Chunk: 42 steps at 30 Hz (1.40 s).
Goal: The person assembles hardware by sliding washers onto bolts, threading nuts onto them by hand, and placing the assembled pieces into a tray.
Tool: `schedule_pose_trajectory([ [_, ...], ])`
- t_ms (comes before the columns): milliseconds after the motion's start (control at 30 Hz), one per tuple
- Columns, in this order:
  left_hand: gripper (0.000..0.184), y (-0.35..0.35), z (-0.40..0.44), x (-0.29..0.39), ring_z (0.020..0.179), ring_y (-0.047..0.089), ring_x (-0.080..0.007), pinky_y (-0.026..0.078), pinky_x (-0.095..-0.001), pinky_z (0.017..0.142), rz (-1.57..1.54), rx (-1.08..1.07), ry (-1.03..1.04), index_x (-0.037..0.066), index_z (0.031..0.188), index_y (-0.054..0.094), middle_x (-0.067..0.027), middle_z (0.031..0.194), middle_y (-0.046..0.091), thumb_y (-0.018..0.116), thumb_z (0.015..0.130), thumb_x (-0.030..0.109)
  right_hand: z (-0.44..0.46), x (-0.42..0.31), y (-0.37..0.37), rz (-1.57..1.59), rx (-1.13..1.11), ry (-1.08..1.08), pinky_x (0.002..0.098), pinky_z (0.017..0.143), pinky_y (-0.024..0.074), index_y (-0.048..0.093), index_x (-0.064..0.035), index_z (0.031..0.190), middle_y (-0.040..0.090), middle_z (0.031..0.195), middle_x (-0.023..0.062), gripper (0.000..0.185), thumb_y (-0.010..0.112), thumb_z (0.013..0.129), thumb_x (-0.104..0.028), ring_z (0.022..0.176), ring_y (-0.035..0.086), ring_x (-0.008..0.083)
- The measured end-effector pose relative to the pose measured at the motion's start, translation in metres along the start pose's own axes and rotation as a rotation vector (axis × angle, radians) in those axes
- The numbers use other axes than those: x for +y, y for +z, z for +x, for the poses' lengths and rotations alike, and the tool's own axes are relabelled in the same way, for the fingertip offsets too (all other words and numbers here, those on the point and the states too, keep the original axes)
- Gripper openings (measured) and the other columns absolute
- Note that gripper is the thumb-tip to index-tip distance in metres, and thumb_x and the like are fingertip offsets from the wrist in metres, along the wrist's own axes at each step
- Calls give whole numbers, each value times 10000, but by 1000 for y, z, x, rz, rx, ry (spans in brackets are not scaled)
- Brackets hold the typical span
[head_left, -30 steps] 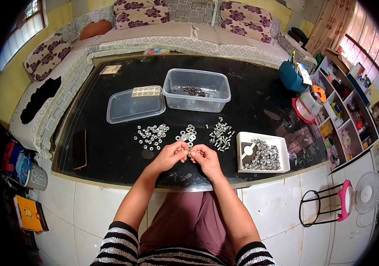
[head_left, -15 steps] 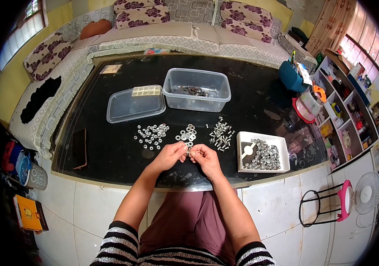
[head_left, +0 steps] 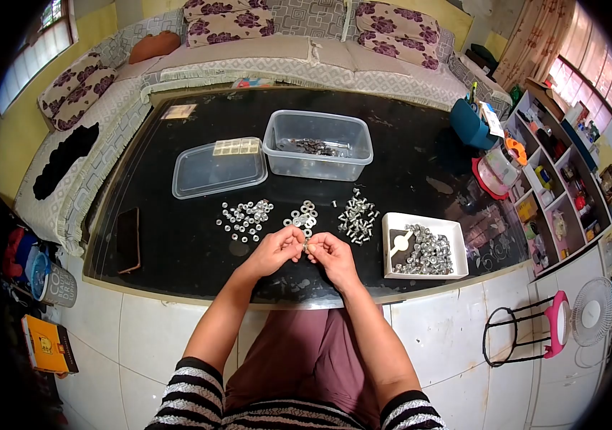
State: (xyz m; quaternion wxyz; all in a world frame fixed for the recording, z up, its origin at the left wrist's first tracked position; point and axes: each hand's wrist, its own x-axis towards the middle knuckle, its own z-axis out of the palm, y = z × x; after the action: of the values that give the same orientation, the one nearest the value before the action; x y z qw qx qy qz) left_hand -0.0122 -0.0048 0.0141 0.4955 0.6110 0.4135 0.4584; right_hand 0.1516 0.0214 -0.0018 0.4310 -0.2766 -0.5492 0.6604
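Note:
My left hand (head_left: 281, 249) and my right hand (head_left: 331, 256) meet at the table's near side, both closed in a pinch. Between their fingertips is a small silvery metal fastener (head_left: 305, 246), mostly covered by the fingers, so its exact kind is unclear. Just beyond the hands lies a pile of flat washers (head_left: 304, 214). Left of it are scattered nuts (head_left: 246, 216), and to the right a heap of short bolts (head_left: 357, 218). Farther right, a white box (head_left: 390, 266) contains many metal fasteners (head_left: 431, 252) and a cream-coloured round-ended piece (head_left: 400, 242).
A clear plastic container (head_left: 320, 168) with dark small parts stands at the back of the black table (head_left: 206, 258), its lid (head_left: 213, 172) beside it. A phone (head_left: 128, 240) lies at left. A blue holder (head_left: 469, 123) and a lidded jar (head_left: 498, 166) stand at right.
The left fingers have shifted slightly around the small fastener, with the index finger more bent. My right hand is nearly still, and the piles look the same.

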Motion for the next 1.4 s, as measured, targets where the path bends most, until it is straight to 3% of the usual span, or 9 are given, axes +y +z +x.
schedule_pose_trajectory([
  [433, 147, 1, 0, -4, 598, 489, -68, 415, -208, 562, 59, 37, -31, 31, 835, 470, -9, 664, 514, 472, 876, 173, 1, -1, 4, -73, 83, -52, 163, 591, 414, 566, -10, 864, 560, 748, -9, 102, 605, 771, -29, 640, 491, 34],
  [833, 185, 0, 2, -9, 549, 493, -87, 414, -228, 525, 207, 32, 8, 16, 774, 483, -29, 604, 518, 468, 867, 175, -2, -5, 8, -194, 105, -57, 123, 541, 351, 569, -20, 819, 529, 702, -48, 76, 611, 755, -16, 599, 425, -10],
  [900, 190, 3, 0, -4, 536, 489, -90, 404, -231, 515, 91, 104, 22, 12, 765, 482, -32, 583, 510, 462, 865, 173, -2, -6, 8, -181, 110, -56, 123, 538, 349, 567, -21, 814, 529, 701, -49, 76, 612, 752, -14, 597, 425, -12],
  [1067, 184, 1, 0, -1, 543, 489, -90, 401, -232, 517, 128, 51, 34, 10, 771, 481, -29, 591, 513, 454, 865, 165, -2, -4, 7, -167, 114, -48, 122, 538, 351, 566, -21, 811, 531, 701, -50, 82, 613, 746, -7, 596, 429, -12],
  [1133, 177, -1, 0, -6, 545, 490, -89, 403, -231, 521, 152, 28, 32, 10, 776, 481, -27, 598, 516, 455, 864, 161, -2, -2, 6, -171, 109, -57, 142, 554, 400, 581, -14, 800, 550, 686, -31, 91, 639, 738, -49, 600, 462, 1],
  [1400, 205, 2, -2, 2, 540, 482, -97, 396, -239, 516, 146, 48, 41, 5, 770, 487, -33, 581, 511, 446, 867, 181, -3, -3, 7, -142, 111, -63, 125, 550, 358, 566, -24, 811, 533, 699, -49, 79, 603, 745, 0, 598, 432, -10],
])
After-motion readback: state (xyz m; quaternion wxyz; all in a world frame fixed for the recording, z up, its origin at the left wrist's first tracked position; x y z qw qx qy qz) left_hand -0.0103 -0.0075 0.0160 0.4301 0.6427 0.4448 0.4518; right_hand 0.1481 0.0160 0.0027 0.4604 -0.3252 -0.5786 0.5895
